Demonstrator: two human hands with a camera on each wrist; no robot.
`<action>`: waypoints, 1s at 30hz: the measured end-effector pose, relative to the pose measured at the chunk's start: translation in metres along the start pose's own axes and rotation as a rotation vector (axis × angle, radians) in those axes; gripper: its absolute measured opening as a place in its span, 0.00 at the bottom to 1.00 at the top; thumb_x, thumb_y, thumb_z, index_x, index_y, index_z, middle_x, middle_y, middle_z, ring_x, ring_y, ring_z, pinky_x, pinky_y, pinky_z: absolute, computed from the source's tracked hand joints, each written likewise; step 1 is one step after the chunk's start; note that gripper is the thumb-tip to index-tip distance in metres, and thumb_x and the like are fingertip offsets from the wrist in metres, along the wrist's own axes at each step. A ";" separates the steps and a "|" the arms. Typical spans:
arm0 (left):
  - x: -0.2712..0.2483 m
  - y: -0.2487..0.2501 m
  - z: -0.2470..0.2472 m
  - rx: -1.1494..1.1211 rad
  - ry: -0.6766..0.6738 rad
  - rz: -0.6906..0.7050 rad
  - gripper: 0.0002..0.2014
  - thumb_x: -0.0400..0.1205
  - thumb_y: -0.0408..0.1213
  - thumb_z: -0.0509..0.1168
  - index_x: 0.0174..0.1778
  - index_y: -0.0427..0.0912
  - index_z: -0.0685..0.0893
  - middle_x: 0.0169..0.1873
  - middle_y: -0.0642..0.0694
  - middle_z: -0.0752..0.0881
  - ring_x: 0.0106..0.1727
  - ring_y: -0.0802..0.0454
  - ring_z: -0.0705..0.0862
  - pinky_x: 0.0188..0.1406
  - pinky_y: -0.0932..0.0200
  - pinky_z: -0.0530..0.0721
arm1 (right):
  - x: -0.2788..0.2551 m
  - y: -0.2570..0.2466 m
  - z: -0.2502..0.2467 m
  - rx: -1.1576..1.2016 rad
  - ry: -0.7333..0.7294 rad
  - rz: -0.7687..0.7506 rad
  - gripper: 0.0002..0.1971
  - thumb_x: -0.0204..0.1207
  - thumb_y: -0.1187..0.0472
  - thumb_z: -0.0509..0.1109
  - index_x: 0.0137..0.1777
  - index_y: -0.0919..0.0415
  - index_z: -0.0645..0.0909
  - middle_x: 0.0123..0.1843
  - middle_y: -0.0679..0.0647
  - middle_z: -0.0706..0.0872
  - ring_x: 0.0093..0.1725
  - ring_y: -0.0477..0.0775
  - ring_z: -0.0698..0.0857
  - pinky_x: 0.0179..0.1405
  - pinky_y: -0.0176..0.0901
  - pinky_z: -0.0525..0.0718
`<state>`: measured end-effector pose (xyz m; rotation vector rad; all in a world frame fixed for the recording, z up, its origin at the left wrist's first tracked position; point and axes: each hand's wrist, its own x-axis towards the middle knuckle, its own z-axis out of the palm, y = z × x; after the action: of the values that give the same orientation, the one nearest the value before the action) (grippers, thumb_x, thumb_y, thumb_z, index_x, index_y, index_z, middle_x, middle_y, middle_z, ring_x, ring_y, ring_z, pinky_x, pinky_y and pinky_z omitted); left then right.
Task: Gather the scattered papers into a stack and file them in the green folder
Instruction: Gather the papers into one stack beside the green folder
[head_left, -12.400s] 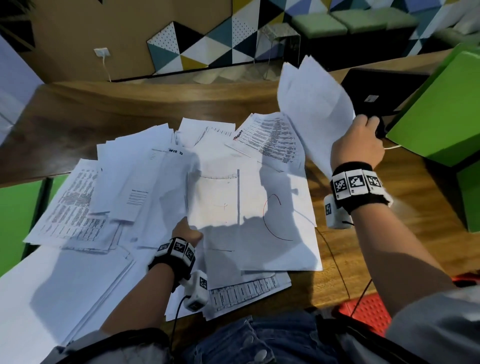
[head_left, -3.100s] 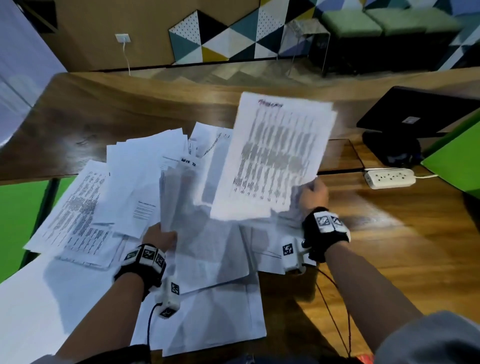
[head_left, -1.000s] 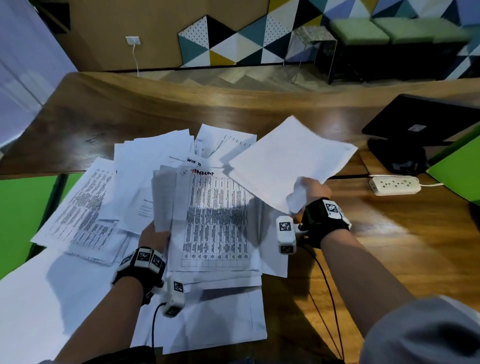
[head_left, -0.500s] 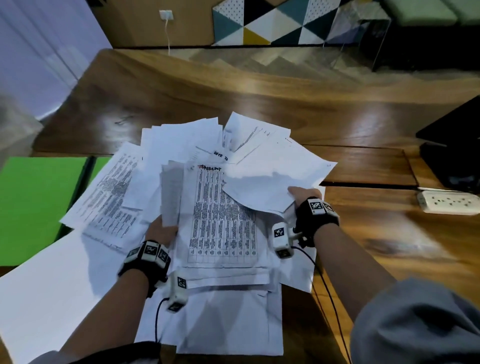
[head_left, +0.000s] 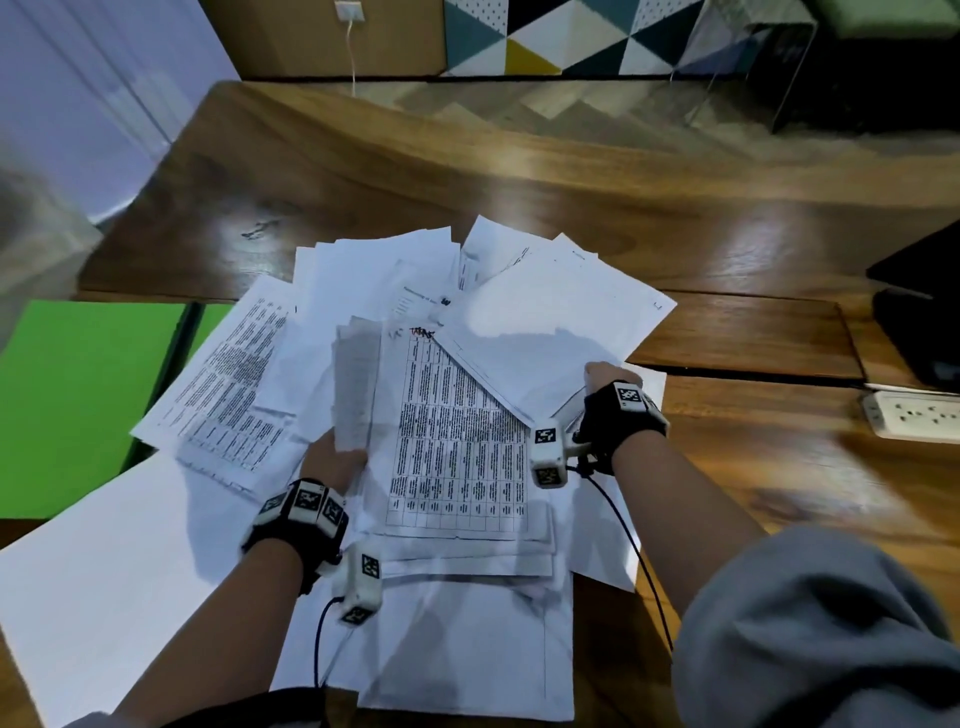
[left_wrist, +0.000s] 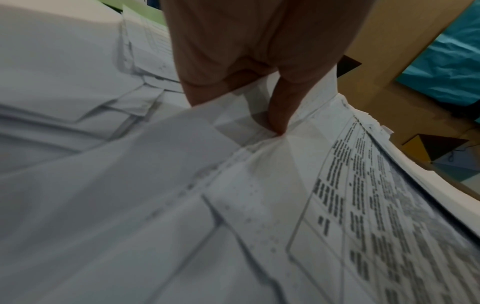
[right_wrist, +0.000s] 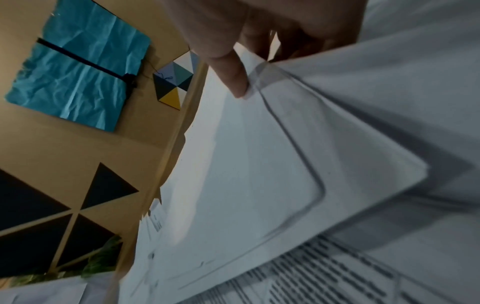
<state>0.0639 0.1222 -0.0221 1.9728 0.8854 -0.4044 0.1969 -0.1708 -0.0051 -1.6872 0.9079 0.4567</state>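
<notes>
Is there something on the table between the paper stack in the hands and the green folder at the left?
Yes. Loose printed sheets lie between the stack held by the left hand and the green folder, and they overlap the folder's near edge. A large white sheet also covers its lower corner.

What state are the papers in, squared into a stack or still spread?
Still spread. The papers fan across the table at mixed angles; the left hand holds a partial stack.
</notes>
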 end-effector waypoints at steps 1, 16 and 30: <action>-0.003 0.002 0.001 0.000 -0.008 -0.006 0.29 0.65 0.40 0.63 0.63 0.32 0.80 0.57 0.30 0.85 0.52 0.38 0.84 0.53 0.48 0.81 | -0.005 -0.002 0.001 -0.021 0.021 -0.017 0.15 0.83 0.60 0.60 0.33 0.52 0.66 0.35 0.48 0.70 0.51 0.51 0.71 0.50 0.37 0.71; -0.030 0.022 0.037 0.141 -0.064 0.088 0.14 0.66 0.38 0.63 0.46 0.36 0.81 0.46 0.34 0.84 0.50 0.37 0.83 0.53 0.50 0.80 | -0.051 -0.055 -0.086 -0.192 0.490 -0.720 0.09 0.83 0.61 0.59 0.48 0.65 0.76 0.44 0.65 0.84 0.46 0.63 0.83 0.48 0.56 0.82; -0.054 0.034 0.045 0.109 0.207 0.029 0.26 0.74 0.27 0.65 0.68 0.34 0.68 0.58 0.30 0.80 0.60 0.32 0.81 0.57 0.43 0.80 | -0.095 -0.104 -0.130 -0.147 0.603 -0.930 0.13 0.85 0.62 0.58 0.58 0.69 0.80 0.57 0.66 0.87 0.57 0.65 0.83 0.41 0.39 0.68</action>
<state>0.0540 0.0502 0.0057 2.1540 0.9797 -0.2387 0.1973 -0.2510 0.1687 -2.2019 0.3951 -0.6534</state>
